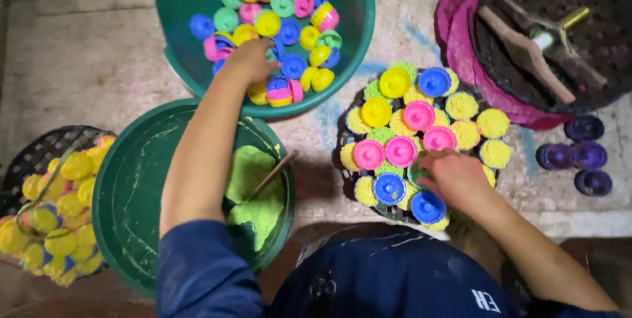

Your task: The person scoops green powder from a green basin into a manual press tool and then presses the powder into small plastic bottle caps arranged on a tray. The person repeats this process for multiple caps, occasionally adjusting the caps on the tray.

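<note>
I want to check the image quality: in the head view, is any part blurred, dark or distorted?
Head view: the light falls on the middle, bright on the coloured moulds in the upper green tub; the left hand and right hand look slightly soft; the corners are dim, the dark basket shows little detail; the tub rims bend a little, a wide lens.
</note>
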